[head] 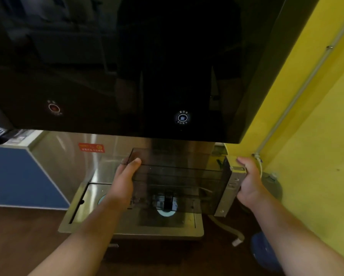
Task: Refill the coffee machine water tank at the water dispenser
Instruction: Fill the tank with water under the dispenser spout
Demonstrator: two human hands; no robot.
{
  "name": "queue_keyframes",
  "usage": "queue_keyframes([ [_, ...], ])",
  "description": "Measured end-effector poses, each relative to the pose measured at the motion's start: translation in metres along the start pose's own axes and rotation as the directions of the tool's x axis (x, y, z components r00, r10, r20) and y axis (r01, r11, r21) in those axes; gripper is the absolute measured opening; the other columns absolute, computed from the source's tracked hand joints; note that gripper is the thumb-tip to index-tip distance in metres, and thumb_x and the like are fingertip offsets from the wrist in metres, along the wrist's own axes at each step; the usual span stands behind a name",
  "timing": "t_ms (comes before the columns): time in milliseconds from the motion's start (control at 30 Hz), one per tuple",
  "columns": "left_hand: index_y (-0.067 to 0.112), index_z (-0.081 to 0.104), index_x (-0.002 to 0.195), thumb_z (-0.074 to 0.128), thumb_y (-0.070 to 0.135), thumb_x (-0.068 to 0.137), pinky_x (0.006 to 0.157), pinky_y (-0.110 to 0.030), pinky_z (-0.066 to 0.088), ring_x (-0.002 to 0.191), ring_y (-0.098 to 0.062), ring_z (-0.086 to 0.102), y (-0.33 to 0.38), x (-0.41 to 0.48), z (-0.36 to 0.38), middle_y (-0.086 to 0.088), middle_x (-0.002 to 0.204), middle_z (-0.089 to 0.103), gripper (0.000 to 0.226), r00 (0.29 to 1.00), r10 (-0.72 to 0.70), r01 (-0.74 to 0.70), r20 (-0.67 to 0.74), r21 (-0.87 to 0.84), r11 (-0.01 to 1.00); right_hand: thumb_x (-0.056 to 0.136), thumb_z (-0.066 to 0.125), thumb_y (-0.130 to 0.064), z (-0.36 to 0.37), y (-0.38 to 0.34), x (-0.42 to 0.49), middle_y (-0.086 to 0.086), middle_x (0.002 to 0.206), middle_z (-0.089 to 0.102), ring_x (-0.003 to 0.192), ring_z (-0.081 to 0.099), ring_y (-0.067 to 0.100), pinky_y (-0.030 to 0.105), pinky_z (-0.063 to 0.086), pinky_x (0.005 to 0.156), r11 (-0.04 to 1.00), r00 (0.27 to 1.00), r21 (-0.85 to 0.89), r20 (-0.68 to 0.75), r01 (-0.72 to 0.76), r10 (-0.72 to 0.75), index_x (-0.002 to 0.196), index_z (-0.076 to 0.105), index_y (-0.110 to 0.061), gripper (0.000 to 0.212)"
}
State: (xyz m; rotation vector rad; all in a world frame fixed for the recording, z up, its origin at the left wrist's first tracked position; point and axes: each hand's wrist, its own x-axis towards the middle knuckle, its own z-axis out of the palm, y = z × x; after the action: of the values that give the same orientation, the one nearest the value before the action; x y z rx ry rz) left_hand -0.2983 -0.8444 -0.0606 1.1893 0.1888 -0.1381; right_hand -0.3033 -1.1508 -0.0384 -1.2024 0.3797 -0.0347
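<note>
A smoky see-through water tank (179,180) with a silver end panel on its right hangs level under the black front of the water dispenser (127,66). My left hand (125,180) grips the tank's left end and my right hand (248,184) grips the silver end. The tank sits just above the steel drip tray (83,206), below the white-lit button (182,117). No water stream shows.
A red-lit button (53,107) glows on the dispenser's left. A yellow wall (306,136) with a grey conduit stands close on the right. A blue bottle (264,253) and a hose lie on the floor at the right. A blue panel (18,176) is at the left.
</note>
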Motion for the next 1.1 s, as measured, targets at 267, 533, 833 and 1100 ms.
queue_keyframes([
  [267, 0.016, 0.048, 0.133, 0.059, 0.036, 0.09, 0.063, -0.031, 0.058, 0.078, -0.017, 0.075, -0.006, 0.005, 0.007, -0.011, 0.102, 0.07, 0.049, 0.997, 0.069, -0.067, -0.041, 0.048, 0.997, 0.088, 0.048, -0.043, -0.001, 0.011, 0.018, 0.004, 0.063, 0.067, 0.064, 0.061, 0.025, 0.037, 0.044, 0.073, 0.997, 0.997, 0.04, 0.029, 0.07, -0.071, 0.058, 0.069, -0.019, 0.044],
  [533, 0.012, 0.048, 0.131, 0.054, 0.029, 0.096, 0.051, -0.019, 0.054, 0.063, -0.006, 0.072, -0.007, 0.021, 0.016, -0.005, 0.09, 0.068, 0.039, 0.992, 0.098, -0.093, -0.073, 0.069, 0.993, 0.091, 0.043, -0.049, -0.006, 0.004, 0.035, 0.006, 0.073, 0.062, 0.075, 0.058, 0.027, 0.042, 0.044, 0.078, 0.989, 0.985, -0.083, 0.128, 0.126, -0.115, 0.074, 0.063, -0.019, 0.04],
  [833, 0.013, 0.053, 0.125, 0.057, 0.038, 0.093, 0.059, -0.021, 0.056, 0.072, -0.008, 0.074, 0.004, 0.028, 0.029, -0.003, 0.088, 0.077, 0.042, 0.992, 0.122, -0.115, -0.04, 0.146, 0.982, 0.083, 0.048, -0.053, -0.008, -0.008, 0.045, 0.007, 0.076, 0.056, 0.077, 0.054, 0.026, 0.04, 0.043, 0.079, 0.993, 0.994, -0.086, 0.086, 0.078, -0.07, 0.075, 0.06, -0.017, 0.038],
  [1100, 0.015, 0.056, 0.08, 0.053, 0.036, 0.096, 0.062, -0.04, 0.05, 0.067, -0.021, 0.057, -0.008, -0.043, 0.034, -0.007, 0.072, 0.058, 0.026, 0.833, 0.477, -0.229, -0.281, 0.61, 0.759, 0.088, 0.049, -0.044, -0.009, -0.012, 0.05, 0.003, 0.065, 0.064, 0.074, 0.058, 0.026, 0.044, 0.042, 0.082, 0.999, 0.995, -0.013, 0.085, 0.052, -0.051, 0.058, 0.067, -0.021, 0.042],
])
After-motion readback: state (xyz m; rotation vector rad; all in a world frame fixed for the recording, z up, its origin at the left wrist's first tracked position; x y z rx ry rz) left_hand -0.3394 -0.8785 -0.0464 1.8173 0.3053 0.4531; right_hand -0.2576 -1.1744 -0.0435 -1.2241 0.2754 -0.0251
